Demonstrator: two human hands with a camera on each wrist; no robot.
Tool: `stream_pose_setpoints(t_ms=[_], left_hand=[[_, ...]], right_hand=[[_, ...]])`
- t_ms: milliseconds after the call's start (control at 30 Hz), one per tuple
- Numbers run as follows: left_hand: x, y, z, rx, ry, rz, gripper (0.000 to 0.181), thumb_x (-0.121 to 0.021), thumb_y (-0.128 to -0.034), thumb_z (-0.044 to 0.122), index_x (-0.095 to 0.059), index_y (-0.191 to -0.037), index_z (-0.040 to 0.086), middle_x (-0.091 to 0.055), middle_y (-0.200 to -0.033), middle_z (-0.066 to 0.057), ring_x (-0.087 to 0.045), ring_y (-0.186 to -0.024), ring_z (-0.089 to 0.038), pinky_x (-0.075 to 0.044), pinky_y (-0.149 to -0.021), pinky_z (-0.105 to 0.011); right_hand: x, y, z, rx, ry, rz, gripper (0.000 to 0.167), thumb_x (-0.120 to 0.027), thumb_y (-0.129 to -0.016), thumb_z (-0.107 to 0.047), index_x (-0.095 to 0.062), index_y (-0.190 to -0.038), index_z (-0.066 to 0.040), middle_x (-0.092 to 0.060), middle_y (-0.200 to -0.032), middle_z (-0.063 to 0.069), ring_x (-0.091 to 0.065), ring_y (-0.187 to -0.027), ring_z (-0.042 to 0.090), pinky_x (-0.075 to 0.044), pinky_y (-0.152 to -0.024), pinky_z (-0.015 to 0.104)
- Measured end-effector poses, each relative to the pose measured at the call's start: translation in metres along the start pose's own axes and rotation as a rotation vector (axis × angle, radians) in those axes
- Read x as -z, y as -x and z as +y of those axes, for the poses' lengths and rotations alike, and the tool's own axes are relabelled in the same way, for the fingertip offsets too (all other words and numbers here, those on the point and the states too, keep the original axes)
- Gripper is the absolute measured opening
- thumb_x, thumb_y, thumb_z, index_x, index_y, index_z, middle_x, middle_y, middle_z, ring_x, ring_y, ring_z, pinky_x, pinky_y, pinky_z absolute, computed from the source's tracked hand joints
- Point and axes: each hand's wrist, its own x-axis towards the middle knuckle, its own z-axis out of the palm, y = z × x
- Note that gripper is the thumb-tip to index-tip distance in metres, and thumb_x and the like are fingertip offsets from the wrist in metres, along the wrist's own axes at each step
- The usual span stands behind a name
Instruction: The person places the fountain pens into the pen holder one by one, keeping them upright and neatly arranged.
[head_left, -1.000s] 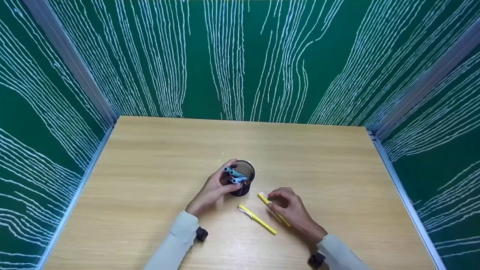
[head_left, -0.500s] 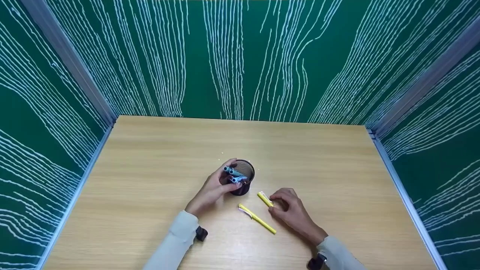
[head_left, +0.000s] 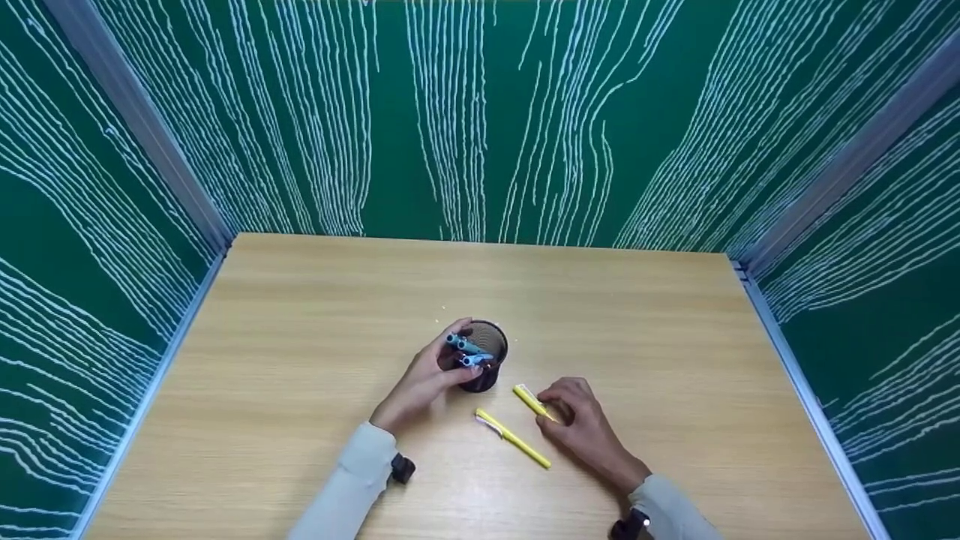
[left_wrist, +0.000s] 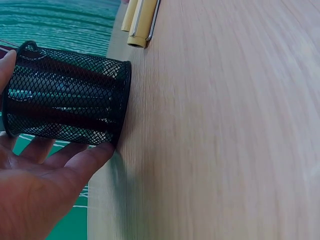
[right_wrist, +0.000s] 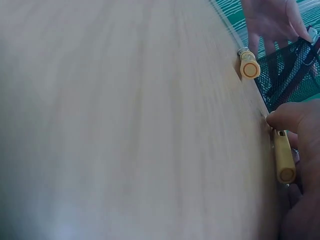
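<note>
My left hand [head_left: 416, 386] grips a black mesh pen cup [head_left: 480, 384], its fingers behind the cup and the thumb at the near side of the rim. Several blue pens [head_left: 466, 345] stand in the cup, leaning toward that hand. To the right, my right hand [head_left: 589, 431] pinches a yellow pen [head_left: 529, 399] between thumb and fingers; the hand hides the pen's rear part. Another yellow pen [head_left: 517, 441] with a clip lies on the table between both hands. In the left wrist view, the cup [left_wrist: 65, 95] has its base at the tabletop.
The wooden table [head_left: 337, 300] is walled on its left, back and right by green panels [head_left: 517, 150] with white wavy lines. Tiny white specks lie on the table just behind the cup. A small black device [head_left: 403, 469] sits at the left wrist.
My right hand has shifted slightly on the yellow pen, its thumb and fingers drawing together around it. The left hand and the cup have stayed in place.
</note>
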Motion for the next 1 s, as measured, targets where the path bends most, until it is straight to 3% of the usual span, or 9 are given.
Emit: stream_pose_setpoints(t_ms=[267,533,667,867,1000], left_hand=[[-0.001,0.000,0.000,0.015,0.051,-0.010,0.087,-0.086,-0.0956,0.017,-0.043,-0.171,0.024,-0.050,-0.167,-0.017,-0.053,-0.148,-0.036,-0.034,-0.129,-0.054],[-0.002,-0.002,0.001,-0.009,0.062,-0.010,0.086,-0.086,-0.0953,0.013,-0.044,-0.170,0.019,-0.050,-0.168,-0.012,-0.053,-0.148,-0.032,-0.034,-0.128,-0.051],[-0.002,-0.002,0.002,-0.008,0.039,-0.005,0.086,-0.087,-0.0951,0.016,-0.045,-0.170,0.020,-0.053,-0.165,-0.013,-0.053,-0.147,-0.033,-0.033,-0.128,-0.053],[-0.002,-0.001,0.002,0.006,0.019,0.002,0.086,-0.087,-0.0949,0.019,-0.044,-0.170,0.023,-0.053,-0.164,-0.016,-0.054,-0.146,-0.036,-0.035,-0.128,-0.056],[-0.001,-0.001,0.001,0.015,0.014,0.006,0.087,-0.088,-0.0943,0.019,-0.044,-0.170,0.025,-0.052,-0.165,-0.015,-0.054,-0.147,-0.037,-0.033,-0.128,-0.057]], right_hand=[[-0.004,-0.001,-0.002,-0.045,0.048,0.022,0.030,-0.093,-0.088,-0.009,-0.081,-0.109,-0.025,-0.066,-0.110,-0.012,-0.050,-0.113,0.014,-0.047,-0.091,0.025],[-0.006,-0.004,-0.003,0.032,0.083,0.078,0.026,-0.093,-0.085,-0.003,-0.081,-0.103,-0.017,-0.065,-0.095,-0.006,-0.051,-0.107,0.015,-0.043,-0.088,0.026],[-0.007,-0.005,-0.009,0.000,0.075,0.082,0.024,-0.091,-0.087,0.000,-0.080,-0.101,-0.016,-0.062,-0.092,-0.006,-0.050,-0.104,0.016,-0.042,-0.086,0.026],[-0.002,-0.008,-0.021,-0.126,0.084,0.053,0.022,-0.090,-0.090,-0.003,-0.080,-0.099,-0.020,-0.061,-0.091,-0.009,-0.050,-0.101,0.016,-0.042,-0.083,0.027],[0.004,-0.010,-0.028,-0.134,0.070,0.085,0.022,-0.091,-0.089,-0.004,-0.080,-0.100,-0.020,-0.064,-0.093,-0.008,-0.052,-0.099,0.017,-0.045,-0.080,0.026]])
